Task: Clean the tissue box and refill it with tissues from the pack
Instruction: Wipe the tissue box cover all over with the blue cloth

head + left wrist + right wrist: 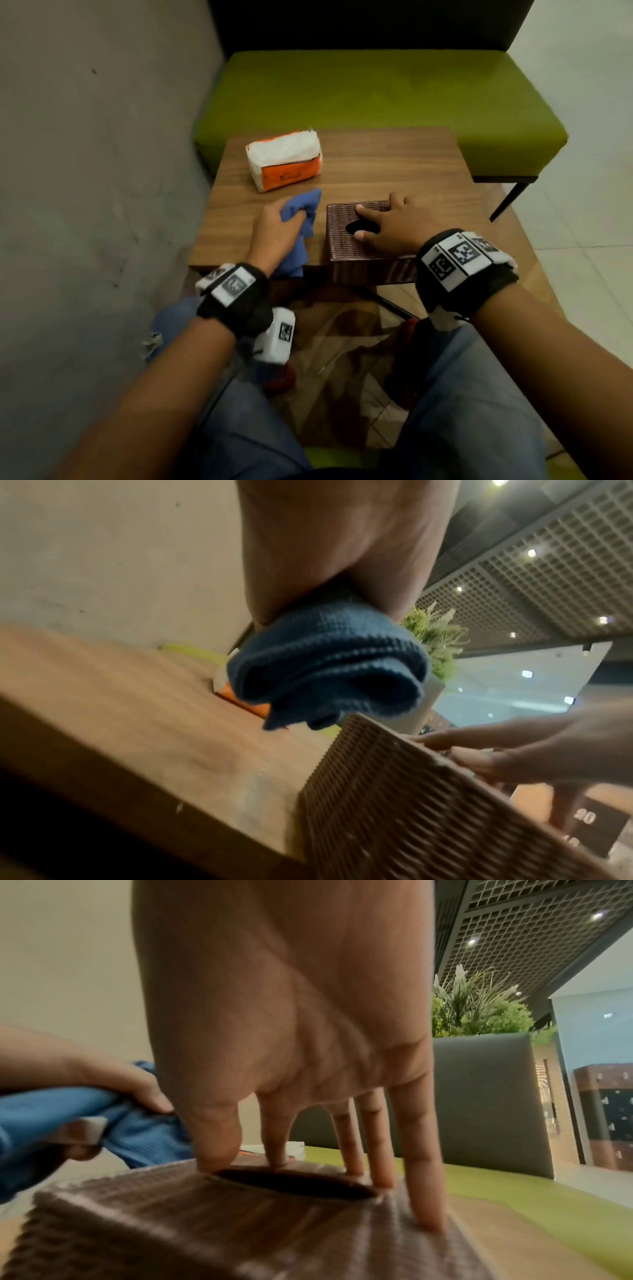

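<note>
Grey plaster wall [85, 171] at far left, bare. Walnut-veneer desk [394, 161], small and square, with a green bench [376, 96] behind it.

Tissue pack [284, 159]: white and orange wrapper, torn open on top, lying at the desk's far left corner, well apart from the work, presumably parked until refilling.

Blue cloth [301, 222]: waffle-weave, bunched, its tail hanging over the desk's near edge. Left hand [274, 229] has its fingers curled round it, just beside the left wall of the box; whether the cloth touches the box I cannot tell. Bunching gives a firm wad for wiping.

Tissue box [346, 250]: brown woven cover, oval slot dark with no tissue showing, standing at the desk's near edge and slightly overhanging it.

Right hand [390, 226]: spread wide and flat on the lid, fingertips [426, 1223] pressing around the slot, holding nothing. Likely bracing the box so it stays put under wiping.

Judged stage: cleaning; refill not begun.
</note>
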The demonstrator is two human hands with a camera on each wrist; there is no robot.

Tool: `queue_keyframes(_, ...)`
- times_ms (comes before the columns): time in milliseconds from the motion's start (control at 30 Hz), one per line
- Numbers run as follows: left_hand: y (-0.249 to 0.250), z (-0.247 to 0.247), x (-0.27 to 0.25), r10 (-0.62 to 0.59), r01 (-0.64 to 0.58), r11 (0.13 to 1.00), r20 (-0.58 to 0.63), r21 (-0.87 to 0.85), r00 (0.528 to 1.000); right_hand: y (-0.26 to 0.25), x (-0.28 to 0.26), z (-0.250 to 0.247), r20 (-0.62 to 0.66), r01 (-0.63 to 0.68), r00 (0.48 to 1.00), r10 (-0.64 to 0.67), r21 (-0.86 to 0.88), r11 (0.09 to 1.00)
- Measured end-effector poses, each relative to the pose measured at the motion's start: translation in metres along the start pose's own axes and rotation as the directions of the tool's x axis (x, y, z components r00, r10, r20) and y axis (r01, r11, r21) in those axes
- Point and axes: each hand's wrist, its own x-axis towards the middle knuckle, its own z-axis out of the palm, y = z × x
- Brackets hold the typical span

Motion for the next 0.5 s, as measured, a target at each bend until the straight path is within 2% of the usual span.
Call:
queue_keyframes(67,0.001,0.009,0.022,0.042,-0.046,0.998,0.126,0.031,0.991,0.002,0.002,-0.005,0.008,0.0,1.0,0.0,-0.039,0.999)
queue_keyframes(167,-0.001,0.019,0.024,0.085,-0.105,0.993,0.282,0.055,0.956,0.001,0.003,-0.004,0.002,-0.005,1.0,0.005,-0.064,0.998)
queue_keyframes(333,-0.011,0.014,-0.021,0.11,-0.125,0.99,0.203,0.059,0.973,0.0,0.006,0.003,-0.039,0.016,0.999,-0.019,-0.06,0.998)
queue_keyframes(500,-0.024,-0.014,-0.079,0.241,-0.245,0.969,0.27,-0.02,0.932,0.0,0.004,0.004,-0.056,0.006,0.998,-0.009,-0.051,0.999)
